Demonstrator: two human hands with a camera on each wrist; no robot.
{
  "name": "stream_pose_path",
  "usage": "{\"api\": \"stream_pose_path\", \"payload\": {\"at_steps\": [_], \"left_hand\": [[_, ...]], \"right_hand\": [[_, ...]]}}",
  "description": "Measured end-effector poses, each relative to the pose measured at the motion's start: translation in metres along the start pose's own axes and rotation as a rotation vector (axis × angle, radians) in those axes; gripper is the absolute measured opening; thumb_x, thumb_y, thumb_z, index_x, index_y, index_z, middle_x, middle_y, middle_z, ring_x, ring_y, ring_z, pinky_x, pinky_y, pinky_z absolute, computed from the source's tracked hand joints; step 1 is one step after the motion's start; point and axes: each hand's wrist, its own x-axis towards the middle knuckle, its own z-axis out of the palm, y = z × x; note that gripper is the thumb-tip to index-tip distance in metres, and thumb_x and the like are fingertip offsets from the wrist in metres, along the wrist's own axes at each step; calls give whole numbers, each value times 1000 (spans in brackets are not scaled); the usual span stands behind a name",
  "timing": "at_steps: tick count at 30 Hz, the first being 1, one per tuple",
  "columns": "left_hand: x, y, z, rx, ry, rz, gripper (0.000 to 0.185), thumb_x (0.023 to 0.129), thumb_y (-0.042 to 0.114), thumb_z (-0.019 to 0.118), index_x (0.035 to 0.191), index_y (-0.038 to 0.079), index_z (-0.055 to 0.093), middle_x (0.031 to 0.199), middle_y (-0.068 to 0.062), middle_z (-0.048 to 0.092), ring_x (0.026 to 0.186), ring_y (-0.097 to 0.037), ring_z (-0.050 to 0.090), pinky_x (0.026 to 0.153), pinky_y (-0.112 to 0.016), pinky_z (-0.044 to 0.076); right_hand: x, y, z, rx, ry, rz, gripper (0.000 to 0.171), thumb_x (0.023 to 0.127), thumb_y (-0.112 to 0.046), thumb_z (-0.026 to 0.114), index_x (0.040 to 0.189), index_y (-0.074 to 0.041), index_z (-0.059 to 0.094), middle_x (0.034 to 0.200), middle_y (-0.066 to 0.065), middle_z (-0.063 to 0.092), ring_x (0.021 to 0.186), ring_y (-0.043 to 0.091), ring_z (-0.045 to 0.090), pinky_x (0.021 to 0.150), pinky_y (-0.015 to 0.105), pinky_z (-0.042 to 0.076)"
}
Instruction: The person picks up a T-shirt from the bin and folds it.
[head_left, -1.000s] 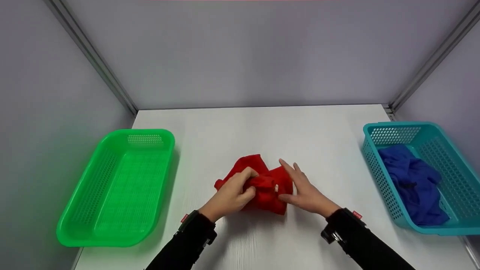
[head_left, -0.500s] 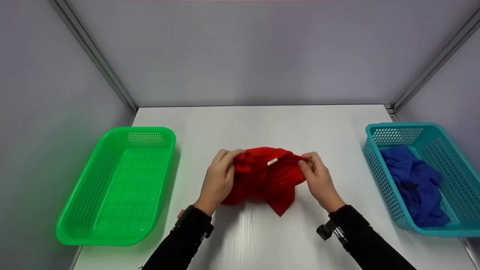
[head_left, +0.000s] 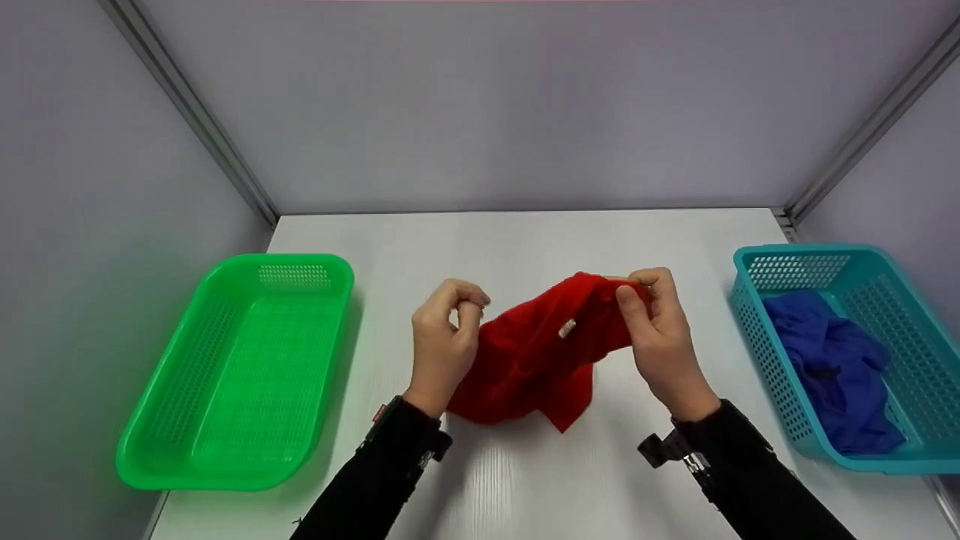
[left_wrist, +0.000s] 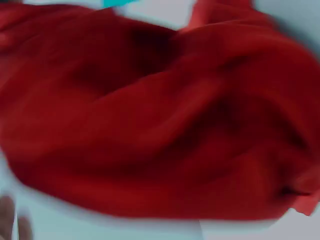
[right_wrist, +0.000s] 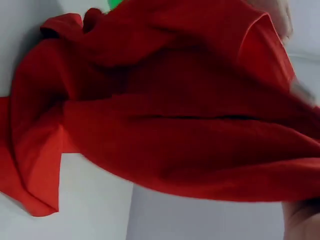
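A crumpled red cloth [head_left: 532,367] with a small white tag [head_left: 568,328] hangs above the middle of the white table [head_left: 525,240]. My right hand [head_left: 630,289] pinches its top edge and holds it up. My left hand [head_left: 466,306] hovers just left of the cloth, fingers curled with thumb against fingertips, and I see no cloth between them. The cloth's lower part rests on the table beside my left wrist. Red cloth [left_wrist: 160,125] fills the blurred left wrist view, and the same red cloth [right_wrist: 175,115] also fills the right wrist view.
A green basket [head_left: 300,262] stands at the table's left with nothing in it. At the right is a teal basket [head_left: 795,251] holding a crumpled blue cloth [head_left: 825,360]. Grey walls close in the back and both sides.
Both hands lifted the red cloth off the table. The right hand then rose further with the top edge, while the left hand's end of the cloth dropped away from its fingertips.
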Motion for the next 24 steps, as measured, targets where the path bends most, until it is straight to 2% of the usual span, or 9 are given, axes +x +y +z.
{"api": "stream_pose_path", "payload": {"at_steps": [2,5,7,9,12,14,17,20,24], "left_hand": [[-6,9,1,-49,-177,-118,7,100,8,58,96,6,62,83,-1,68,71,-13,63,66,-25,52],[-27,18,5,-28,-460,-265,28,99,36,73,103,13,58,82,5,63,70,-8,59,65,-24,50],[-43,22,9,35,-553,-257,36,94,40,80,101,15,55,82,6,61,71,-5,56,66,-21,49],[-58,24,13,72,-537,-177,33,93,32,83,97,14,55,77,3,61,68,-3,51,63,-17,48],[-79,26,18,108,-432,-7,27,92,16,83,96,11,57,71,0,62,61,-3,48,61,-11,49],[-89,29,20,111,-394,40,29,89,16,86,101,10,60,74,0,64,59,-4,51,62,-12,52],[-94,28,26,222,-405,-5,59,82,35,93,122,10,56,100,-2,65,79,-9,62,69,-19,58],[-90,19,36,403,-407,-82,79,76,46,95,131,11,50,120,-7,54,105,-19,58,81,-29,60],[-72,-1,34,433,-291,-92,43,84,15,88,117,8,61,124,-12,61,114,-30,59,94,-43,57]], "right_hand": [[0,-4,4,-44,45,-8,18,110,-11,54,118,4,46,108,5,66,93,20,63,75,26,53],[1,-9,13,-113,120,-39,20,108,-10,57,118,5,48,105,4,63,90,17,62,73,23,51],[1,-12,18,-174,170,-84,21,107,-9,60,119,6,50,110,7,63,93,15,62,74,20,51],[1,-15,22,-245,216,-145,21,105,-6,62,117,8,51,110,11,64,95,12,62,75,17,52],[1,-17,26,-326,273,-218,20,103,-3,65,111,9,51,112,16,67,102,9,61,80,13,52],[1,-19,26,-336,289,-223,20,102,-4,65,108,9,51,113,15,70,104,9,63,83,13,53],[1,-22,25,-262,272,-165,21,104,-6,64,108,7,49,116,13,74,104,11,67,83,15,55],[-1,-27,24,-93,225,-59,19,105,-8,63,108,2,46,115,14,74,98,17,71,77,21,58],[-1,-36,16,93,123,50,22,104,-5,63,107,-4,42,119,14,73,99,24,73,76,27,62]]}}
